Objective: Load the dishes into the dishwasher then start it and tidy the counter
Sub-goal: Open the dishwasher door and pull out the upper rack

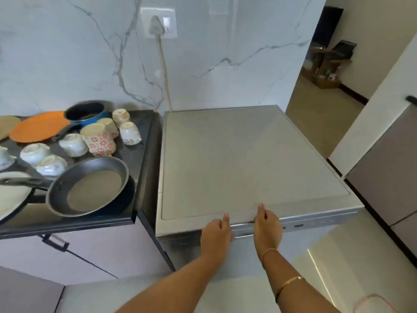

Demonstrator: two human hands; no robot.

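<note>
Person stands at freestanding dishwasher (248, 161), both hands on its top front edge. Left hand (215, 233) and right hand (267, 229) sit side by side, near each other, fingers curled over the lip above the door; thumbs rest on the grey top panel. Both closed around the door's upper edge, nothing else held. Door looks shut or only just cracked, can't tell which from this angle. Control strip visible just right of right hand; too blurred to read.

Dishes all on the dark tabletop (144, 136) to the left, touching side of the washer:
- frying pan (90, 186) at front, sitting on a second dark pan, handle pointing left
- orange plate (38, 126) at back
- blue saucepan (86, 111) behind it, w/ dark interior
- floral mug (98, 140) upside down, center
- several white cups/bowls inverted around it, e.g. white cup (129, 133) nearest the washer
- pale plate (11, 197) at left frame edge, partly cut off

Progress, as judged: v. early. Nothing loaded; racks not in view. Step in hand appears to be opening the door. Left to do: pull door down, load everything, close, start cycle, tidy tabletop.

Power cord (163, 71) runs from wall socket down behind washer, plugged in.
</note>
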